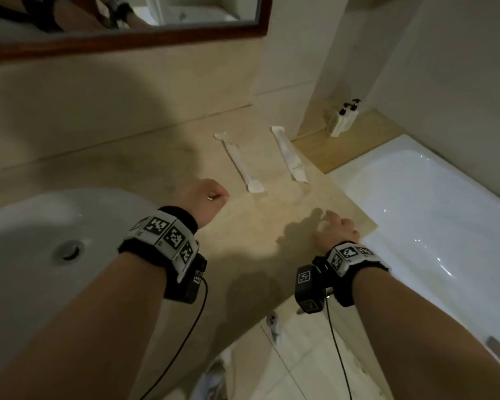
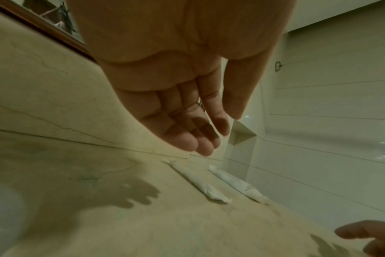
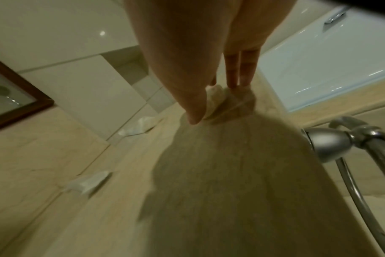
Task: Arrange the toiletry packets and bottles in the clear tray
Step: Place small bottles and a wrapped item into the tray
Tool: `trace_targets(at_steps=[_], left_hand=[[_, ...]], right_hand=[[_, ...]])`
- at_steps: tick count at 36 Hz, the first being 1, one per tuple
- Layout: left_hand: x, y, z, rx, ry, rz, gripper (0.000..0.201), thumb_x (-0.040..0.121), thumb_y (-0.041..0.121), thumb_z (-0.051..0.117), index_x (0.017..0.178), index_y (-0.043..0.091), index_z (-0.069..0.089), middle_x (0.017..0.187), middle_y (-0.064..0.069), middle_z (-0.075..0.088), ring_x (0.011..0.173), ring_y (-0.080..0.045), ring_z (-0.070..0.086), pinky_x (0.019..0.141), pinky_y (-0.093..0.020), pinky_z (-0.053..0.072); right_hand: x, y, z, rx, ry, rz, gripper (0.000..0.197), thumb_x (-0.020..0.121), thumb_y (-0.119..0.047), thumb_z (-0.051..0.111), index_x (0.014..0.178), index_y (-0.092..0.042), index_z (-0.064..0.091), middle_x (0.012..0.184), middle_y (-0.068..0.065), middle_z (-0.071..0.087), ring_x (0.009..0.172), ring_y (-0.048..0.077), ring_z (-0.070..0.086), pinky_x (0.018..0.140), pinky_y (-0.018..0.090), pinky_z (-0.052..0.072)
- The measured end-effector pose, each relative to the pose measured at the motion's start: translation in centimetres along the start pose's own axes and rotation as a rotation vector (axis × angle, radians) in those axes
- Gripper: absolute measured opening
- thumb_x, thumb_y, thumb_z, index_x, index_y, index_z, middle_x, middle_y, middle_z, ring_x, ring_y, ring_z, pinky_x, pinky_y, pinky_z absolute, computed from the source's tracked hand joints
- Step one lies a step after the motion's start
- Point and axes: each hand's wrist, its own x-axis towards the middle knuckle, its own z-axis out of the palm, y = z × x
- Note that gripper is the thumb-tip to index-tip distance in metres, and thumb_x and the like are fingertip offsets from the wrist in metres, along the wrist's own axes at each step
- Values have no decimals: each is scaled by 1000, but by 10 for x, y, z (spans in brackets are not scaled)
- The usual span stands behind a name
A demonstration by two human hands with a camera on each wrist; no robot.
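Two long white packets lie side by side on the beige counter (image 1: 156,174): the left packet (image 1: 240,163) (image 2: 198,182) and the right packet (image 1: 289,154) (image 2: 237,184). Two pump bottles (image 1: 344,119) stand on the corner ledge beyond them. My left hand (image 1: 211,197) (image 2: 200,146) hovers short of the left packet, fingers loosely curled and empty. My right hand (image 1: 334,226) (image 3: 213,102) reaches down near the counter's right edge. Its straight fingers and thumb come down on either side of a small pale item (image 3: 215,93), which is blurred. No clear tray shows.
A white sink (image 1: 41,226) is sunk into the counter at the left. A white bathtub (image 1: 430,212) lies beyond the counter's right edge. A wood-framed mirror (image 1: 127,39) hangs on the back wall. A chrome shower handset (image 3: 332,146) is at the tub side.
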Motion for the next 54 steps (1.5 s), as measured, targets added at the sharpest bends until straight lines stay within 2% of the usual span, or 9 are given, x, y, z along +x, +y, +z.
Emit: trace_targets(at_steps=[7, 14, 19, 25, 30, 35, 41, 49, 54], left_hand=[[18, -4, 13, -72, -29, -14, 20, 92, 21, 54, 103, 12, 68, 103, -1, 64, 101, -18, 60, 93, -30, 45], [16, -10, 1, -178, 24, -10, 12, 92, 11, 51, 81, 14, 55, 78, -12, 52, 75, -17, 50, 70, -29, 40], [-2, -31, -18, -359, 58, -141, 9, 92, 21, 53, 88, 19, 60, 87, -3, 64, 85, -18, 62, 88, -37, 49], [-44, -70, -52, -284, 180, -268, 22, 94, 28, 51, 108, 17, 64, 99, -2, 68, 95, -18, 65, 93, -36, 51], [-90, -113, -83, -267, 319, -369, 22, 94, 27, 51, 108, 16, 63, 97, -2, 68, 93, -17, 64, 90, -36, 53], [-143, -158, -111, -266, 427, -456, 22, 93, 26, 51, 109, 16, 64, 98, 0, 65, 93, -17, 63, 81, -30, 51], [-213, -210, -143, -319, 530, -552, 22, 93, 24, 52, 109, 14, 64, 97, -1, 66, 95, -19, 65, 88, -33, 51], [-345, -291, -190, -360, 725, -758, 25, 93, 29, 52, 110, 16, 64, 101, -5, 68, 97, -22, 62, 86, -32, 49], [-437, -345, -208, -377, 865, -937, 21, 92, 26, 53, 104, 14, 65, 109, -8, 68, 105, -26, 61, 94, -35, 48]], right_hand=[[1, -9, 3, 0, -14, -120, 49, 88, -24, 55, 135, -17, 43, 132, 16, 40, 120, 37, 40, 104, 38, 33], [-19, -63, -5, 434, -7, -307, 60, 82, -22, 68, 136, -17, 42, 129, 11, 51, 118, 30, 52, 103, 42, 42], [-53, -102, 0, 533, -43, -529, 50, 82, -6, 66, 128, -13, 50, 105, -4, 53, 97, 15, 53, 81, 23, 41], [-94, -149, 20, 435, -194, -786, 51, 82, -7, 68, 130, -12, 52, 130, 5, 55, 117, 20, 54, 103, 37, 44], [-134, -187, 38, 383, -324, -894, 48, 86, -23, 67, 131, -17, 51, 118, -5, 56, 102, 12, 54, 88, 22, 40], [-186, -224, 63, 365, -452, -996, 45, 84, -35, 68, 124, -22, 54, 105, -8, 56, 92, 13, 57, 72, 20, 43], [-257, -264, 104, 265, -554, -1173, 31, 83, -41, 66, 111, -38, 54, 99, -18, 58, 88, 13, 64, 83, 35, 54], [-393, -321, 172, 210, -863, -1387, 36, 82, -19, 71, 101, -41, 49, 105, -5, 58, 86, 19, 65, 77, 26, 54], [-482, -356, 221, 71, -888, -1600, 50, 81, -18, 72, 125, -26, 50, 111, -9, 56, 96, 8, 59, 83, 16, 48]])
